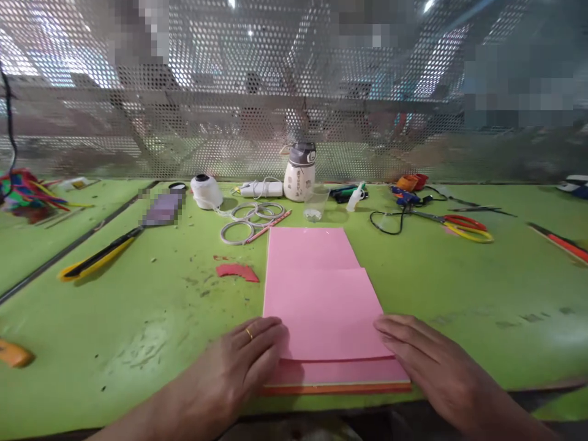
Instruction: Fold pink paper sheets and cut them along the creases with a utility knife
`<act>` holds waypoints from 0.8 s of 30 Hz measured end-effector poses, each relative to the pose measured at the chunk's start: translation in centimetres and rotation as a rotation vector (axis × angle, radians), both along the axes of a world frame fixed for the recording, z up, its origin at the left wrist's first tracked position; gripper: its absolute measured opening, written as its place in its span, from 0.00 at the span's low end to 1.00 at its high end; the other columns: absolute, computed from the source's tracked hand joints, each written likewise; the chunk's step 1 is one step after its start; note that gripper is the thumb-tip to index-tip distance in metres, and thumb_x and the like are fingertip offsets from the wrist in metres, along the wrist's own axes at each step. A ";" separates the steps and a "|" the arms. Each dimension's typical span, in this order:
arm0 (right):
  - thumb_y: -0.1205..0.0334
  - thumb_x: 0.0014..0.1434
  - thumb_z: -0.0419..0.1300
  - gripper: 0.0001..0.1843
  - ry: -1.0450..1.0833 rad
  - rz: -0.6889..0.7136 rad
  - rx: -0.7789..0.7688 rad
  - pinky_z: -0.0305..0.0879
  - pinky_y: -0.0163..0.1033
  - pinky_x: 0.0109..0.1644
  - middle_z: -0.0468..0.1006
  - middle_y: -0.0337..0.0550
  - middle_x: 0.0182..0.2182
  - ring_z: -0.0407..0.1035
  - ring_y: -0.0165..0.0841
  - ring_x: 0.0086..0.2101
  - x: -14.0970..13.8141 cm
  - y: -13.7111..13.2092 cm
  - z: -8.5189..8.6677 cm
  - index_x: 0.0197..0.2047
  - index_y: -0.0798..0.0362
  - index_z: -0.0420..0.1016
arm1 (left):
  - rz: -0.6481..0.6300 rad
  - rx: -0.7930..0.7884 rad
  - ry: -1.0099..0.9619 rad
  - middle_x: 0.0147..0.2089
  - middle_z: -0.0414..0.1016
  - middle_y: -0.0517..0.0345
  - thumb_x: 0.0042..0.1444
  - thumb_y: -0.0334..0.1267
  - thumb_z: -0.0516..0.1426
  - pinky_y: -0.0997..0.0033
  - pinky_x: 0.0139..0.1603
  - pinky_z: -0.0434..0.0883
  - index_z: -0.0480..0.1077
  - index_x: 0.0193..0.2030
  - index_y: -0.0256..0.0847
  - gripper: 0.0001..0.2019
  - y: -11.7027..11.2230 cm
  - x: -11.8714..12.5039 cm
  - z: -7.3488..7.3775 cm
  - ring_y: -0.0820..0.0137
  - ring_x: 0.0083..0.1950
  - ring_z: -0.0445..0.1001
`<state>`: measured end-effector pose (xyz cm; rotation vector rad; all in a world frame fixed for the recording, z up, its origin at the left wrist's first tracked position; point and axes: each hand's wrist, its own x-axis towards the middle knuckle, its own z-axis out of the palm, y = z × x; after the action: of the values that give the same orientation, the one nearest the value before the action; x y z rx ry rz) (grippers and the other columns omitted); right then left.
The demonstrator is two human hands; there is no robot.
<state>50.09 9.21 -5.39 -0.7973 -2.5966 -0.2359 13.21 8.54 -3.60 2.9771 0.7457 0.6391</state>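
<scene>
A smaller pink sheet point(324, 312), foam or thick paper by its look, lies on a larger pink sheet point(305, 245). Orange and pale edges show beneath them at the front. My left hand point(243, 352), with a ring on one finger, grips the smaller sheet's left side, its fingertips close together. At the right side, my right hand point(427, 355) has its fingers together on the sheet's edge. Both thumbs are mostly hidden. The small sheet's front edge looks slightly raised and sits back from the stack's front edge.
Left of the stack lie a red scrap point(237, 272) and a yellow utility knife point(101, 256). Behind stand a thread cone point(206, 193), a clear cup point(316, 205), a drink bottle point(300, 177) and a small squeeze bottle point(355, 198). Scissors point(468, 228) lie at right, before a perforated screen point(257, 135).
</scene>
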 end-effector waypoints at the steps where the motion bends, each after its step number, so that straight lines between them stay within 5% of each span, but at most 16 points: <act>1: 0.76 0.64 0.50 0.18 0.018 0.002 -0.024 0.68 0.41 0.63 0.81 0.53 0.52 0.72 0.38 0.56 0.0 0.1 0.0 0.49 0.59 0.79 | -0.002 -0.021 0.013 0.59 0.74 0.37 0.69 0.28 0.45 0.55 0.67 0.69 0.62 0.62 0.27 0.18 0.0 -0.1 -0.2 0.56 0.65 0.69; 6: 0.72 0.63 0.54 0.26 -0.014 -0.082 -0.138 0.71 0.42 0.62 0.74 0.50 0.61 0.69 0.38 0.60 0.6 0.8 0.1 0.64 0.55 0.70 | -0.011 -0.125 0.022 0.65 0.68 0.35 0.66 0.27 0.48 0.50 0.70 0.65 0.60 0.63 0.27 0.19 0.5 -0.5 -0.7 0.52 0.72 0.59; 9: 0.69 0.61 0.55 0.31 -0.062 -0.116 -0.190 0.72 0.45 0.60 0.72 0.48 0.63 0.69 0.41 0.60 1.1 1.3 0.2 0.68 0.52 0.65 | 0.035 -0.161 -0.002 0.65 0.70 0.39 0.65 0.27 0.51 0.53 0.68 0.68 0.60 0.62 0.32 0.19 0.8 -0.3 -0.9 0.56 0.71 0.62; 14: 0.70 0.60 0.56 0.32 -0.049 -0.097 -0.261 0.72 0.48 0.60 0.74 0.48 0.61 0.69 0.42 0.59 1.3 2.2 0.5 0.68 0.50 0.64 | 0.155 -0.211 -0.081 0.63 0.71 0.40 0.56 0.25 0.56 0.53 0.64 0.72 0.60 0.62 0.34 0.26 1.3 0.3 -1.7 0.58 0.65 0.69; 24: 0.74 0.66 0.52 0.20 0.104 -0.028 -0.246 0.71 0.47 0.59 0.77 0.55 0.55 0.67 0.40 0.59 0.6 2.9 0.3 0.57 0.53 0.74 | 0.077 -0.028 -0.018 0.58 0.75 0.40 0.60 0.32 0.58 0.52 0.58 0.73 0.69 0.57 0.31 0.18 2.0 0.3 -1.3 0.53 0.60 0.72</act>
<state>50.73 12.16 -5.07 -0.9037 -2.5475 0.1173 13.50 10.53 -4.91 2.9255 0.8639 0.6519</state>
